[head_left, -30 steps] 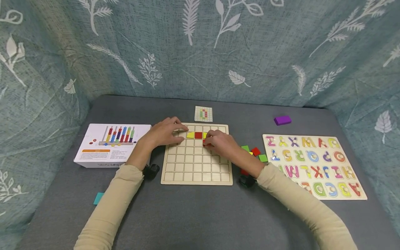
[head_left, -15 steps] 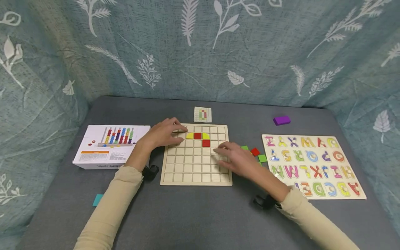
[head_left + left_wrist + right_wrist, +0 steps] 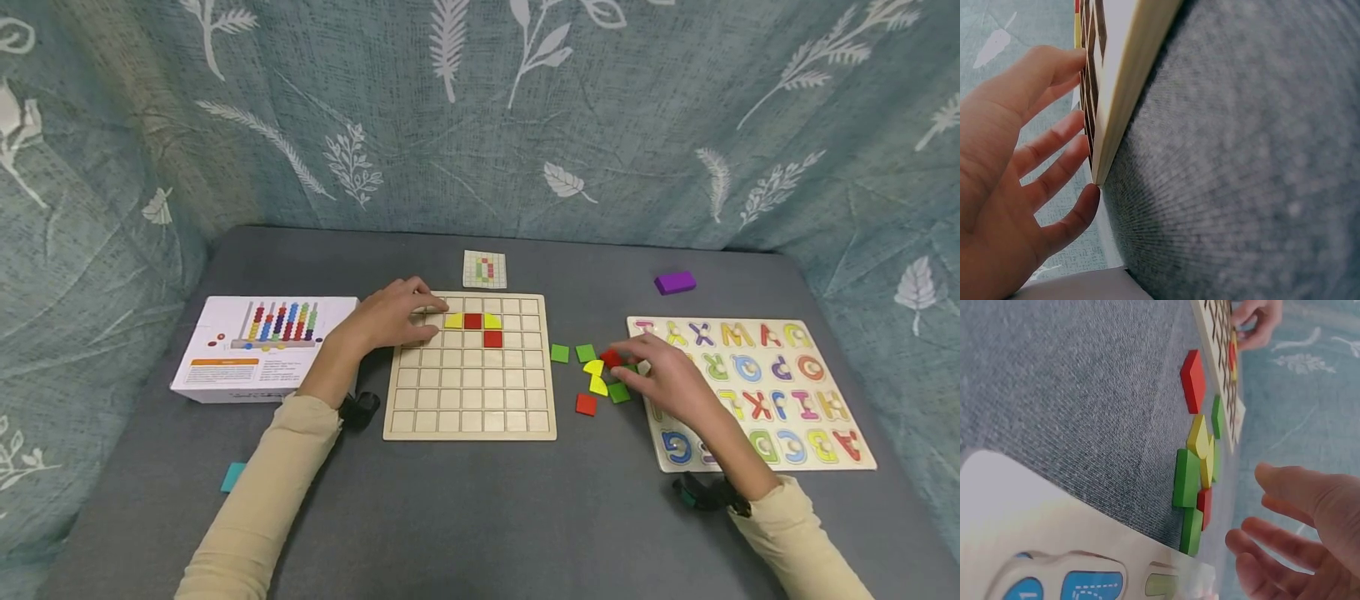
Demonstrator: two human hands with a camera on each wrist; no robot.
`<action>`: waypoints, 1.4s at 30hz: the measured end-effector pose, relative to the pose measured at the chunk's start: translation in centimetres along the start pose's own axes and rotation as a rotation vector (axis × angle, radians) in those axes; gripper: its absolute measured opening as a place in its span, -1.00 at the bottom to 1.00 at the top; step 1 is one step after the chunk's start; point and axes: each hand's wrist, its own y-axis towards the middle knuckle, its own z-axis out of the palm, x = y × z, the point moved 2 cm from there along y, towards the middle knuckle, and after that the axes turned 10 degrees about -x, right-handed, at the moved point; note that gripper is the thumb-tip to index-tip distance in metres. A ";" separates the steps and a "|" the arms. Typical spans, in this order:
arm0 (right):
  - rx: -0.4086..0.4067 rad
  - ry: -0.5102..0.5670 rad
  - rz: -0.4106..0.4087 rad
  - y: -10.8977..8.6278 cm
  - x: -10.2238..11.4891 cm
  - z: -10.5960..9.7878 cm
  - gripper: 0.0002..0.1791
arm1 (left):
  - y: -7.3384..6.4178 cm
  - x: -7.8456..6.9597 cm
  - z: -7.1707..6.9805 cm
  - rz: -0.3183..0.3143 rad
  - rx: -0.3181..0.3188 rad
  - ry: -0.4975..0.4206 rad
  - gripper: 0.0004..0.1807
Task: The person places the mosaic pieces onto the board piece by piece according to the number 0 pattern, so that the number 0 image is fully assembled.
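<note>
A wooden grid board (image 3: 472, 400) lies mid-table. Near its far side, a red square tile (image 3: 472, 321) sits between two yellow curved tiles, with another red tile (image 3: 492, 339) below the right one. My left hand (image 3: 386, 317) rests at the board's far left corner, fingertips on its edge and surface in the left wrist view. Above the loose tiles hovers my right hand (image 3: 667, 375), its fingertips close to a red tile (image 3: 611, 357). Thumb and fingers stand apart in the right wrist view, with nothing between them. Around it lie yellow tiles (image 3: 598, 386), green tiles (image 3: 559, 353) and a red tile (image 3: 586, 405).
An alphabet puzzle board (image 3: 795, 425) is partly under my right arm. A small pattern card (image 3: 484, 269) lies beyond the grid. The white abacus box (image 3: 262, 350) stands left, a teal block (image 3: 233, 477) nearer me, a purple block (image 3: 676, 283) far right.
My right hand has let go of the red tile below the yellow one, which stays on the grid. It has moved right to the loose tiles. The left hand stays in place.
</note>
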 end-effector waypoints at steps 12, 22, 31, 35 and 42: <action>0.036 -0.036 0.018 0.6 -0.1 0.5 -0.58 | -0.1 0.0 0.0 0.020 0.008 -0.019 -0.57; 0.041 -0.042 0.030 0.4 -0.2 0.7 -0.62 | -0.3 -0.1 -0.1 0.015 0.010 -0.018 -0.57; 0.033 -0.050 0.032 0.5 -0.2 1.0 -0.64 | -0.2 -0.1 -0.1 0.010 0.014 -0.020 -0.56; 0.045 -0.047 0.049 0.5 -0.2 0.9 -0.64 | -0.2 -0.1 0.0 0.009 0.012 -0.018 -0.56; 0.061 -0.047 0.051 0.8 -0.2 0.8 -0.64 | -0.2 -0.1 -0.2 0.002 0.007 -0.019 -0.56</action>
